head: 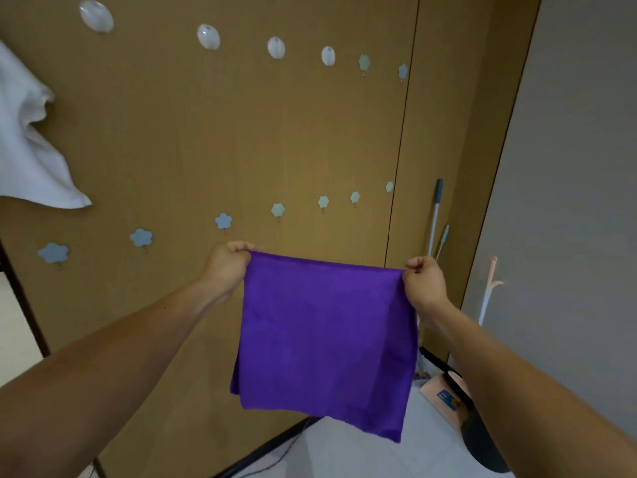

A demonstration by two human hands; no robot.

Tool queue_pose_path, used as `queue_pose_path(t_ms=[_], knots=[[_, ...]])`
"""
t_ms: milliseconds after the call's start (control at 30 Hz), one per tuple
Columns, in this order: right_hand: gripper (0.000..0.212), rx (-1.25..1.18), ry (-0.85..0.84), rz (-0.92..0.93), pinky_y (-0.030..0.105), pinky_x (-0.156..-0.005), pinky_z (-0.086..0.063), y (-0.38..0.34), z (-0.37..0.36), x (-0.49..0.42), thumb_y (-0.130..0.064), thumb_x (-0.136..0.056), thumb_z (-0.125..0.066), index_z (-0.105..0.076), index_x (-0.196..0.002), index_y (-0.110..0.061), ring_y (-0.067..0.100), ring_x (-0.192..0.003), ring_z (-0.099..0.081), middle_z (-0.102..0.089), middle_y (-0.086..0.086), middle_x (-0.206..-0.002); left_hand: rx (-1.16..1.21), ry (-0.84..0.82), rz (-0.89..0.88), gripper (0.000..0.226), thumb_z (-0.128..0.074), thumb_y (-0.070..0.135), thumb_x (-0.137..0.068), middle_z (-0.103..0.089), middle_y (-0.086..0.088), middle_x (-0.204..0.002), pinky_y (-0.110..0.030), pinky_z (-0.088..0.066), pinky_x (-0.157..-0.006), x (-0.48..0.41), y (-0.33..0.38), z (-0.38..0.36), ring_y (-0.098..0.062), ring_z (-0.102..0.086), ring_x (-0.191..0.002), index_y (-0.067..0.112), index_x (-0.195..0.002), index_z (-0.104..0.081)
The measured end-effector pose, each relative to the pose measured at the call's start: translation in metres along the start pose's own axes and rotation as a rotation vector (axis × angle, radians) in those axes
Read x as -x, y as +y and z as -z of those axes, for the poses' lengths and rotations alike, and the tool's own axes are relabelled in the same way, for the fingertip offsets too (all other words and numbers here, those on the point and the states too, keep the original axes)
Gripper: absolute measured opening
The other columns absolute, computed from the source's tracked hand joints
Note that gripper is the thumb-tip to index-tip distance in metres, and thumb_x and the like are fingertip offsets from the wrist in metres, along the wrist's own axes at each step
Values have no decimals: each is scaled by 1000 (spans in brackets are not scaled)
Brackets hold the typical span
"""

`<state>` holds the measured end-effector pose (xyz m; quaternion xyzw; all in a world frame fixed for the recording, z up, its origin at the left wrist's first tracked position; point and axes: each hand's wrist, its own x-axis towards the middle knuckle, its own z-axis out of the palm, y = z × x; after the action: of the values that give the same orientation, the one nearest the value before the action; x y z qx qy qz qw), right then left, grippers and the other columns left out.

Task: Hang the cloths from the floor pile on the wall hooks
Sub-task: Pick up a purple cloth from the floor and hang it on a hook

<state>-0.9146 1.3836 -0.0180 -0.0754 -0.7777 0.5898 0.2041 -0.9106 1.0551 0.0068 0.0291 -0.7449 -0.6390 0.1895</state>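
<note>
A purple cloth (324,343) hangs spread in front of the brown wall panel (241,132). My left hand (229,265) pinches its top left corner and my right hand (422,282) pinches its top right corner, so the top edge is stretched between them. Just above the hands runs a lower row of flower-shaped hooks (223,221). An upper row of oval hooks (208,36) crosses the panel higher up. A white cloth (31,157) hangs at the far left of the panel. The floor pile is out of view.
A mop handle (435,215) leans in the corner to the right of the panel, beside a grey wall (568,201). A pink box (444,398) and a dark object (482,439) lie on the white tiled floor (344,453) at the lower right.
</note>
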Motion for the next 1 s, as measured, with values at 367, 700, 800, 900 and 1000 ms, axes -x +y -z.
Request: queue_pose_path(t_ms=[367, 700, 800, 900, 1000], knots=[[33, 219, -710, 158, 28, -63, -59, -61, -130, 6, -38, -60, -90, -73, -82, -21, 17, -70, -71, -75, 0, -82, -290, -329, 40, 42, -69, 60, -61, -60, 8, -54, -19, -42, -46, -44, -18, 90, -10, -56, -50, 19, -71, -70], [20, 96, -558, 177, 32, -56, -37, -74, -259, 10, -12, -83, -63, -46, -74, -12, 18, -62, -45, -48, 3, -67, -342, -443, 54, 24, -70, 43, -82, -74, 0, -75, -23, -54, -61, -87, -45, 141, -13, -69, -66, 22, -72, -74], [7, 43, -547, 152, 34, -61, -48, -77, -276, 5, -7, -87, -57, -52, -90, -11, 19, -70, -56, -59, 6, -81, -314, -353, 6, 27, -58, 36, -93, -69, -1, -77, -25, -52, -63, -97, -52, 136, -13, -64, -68, 15, -80, -67], [17, 45, -602, 146, 27, -70, -54, -80, -294, -7, -10, -89, -53, -65, -100, -15, 18, -85, -66, -69, 5, -97, -359, -299, -63, 27, -45, 34, -100, -64, 1, -83, -20, -44, -64, -110, -61, 129, -11, -59, -75, 15, -88, -60], [14, 13, -686, 137, 19, -65, -55, -74, -312, -22, -28, -87, -70, -72, -94, -16, 13, -81, -70, -74, 0, -90, -447, -226, -151, 27, -42, 32, -101, -65, 0, -88, -10, -38, -57, -127, -75, 123, -8, -58, -76, 13, -97, -60]])
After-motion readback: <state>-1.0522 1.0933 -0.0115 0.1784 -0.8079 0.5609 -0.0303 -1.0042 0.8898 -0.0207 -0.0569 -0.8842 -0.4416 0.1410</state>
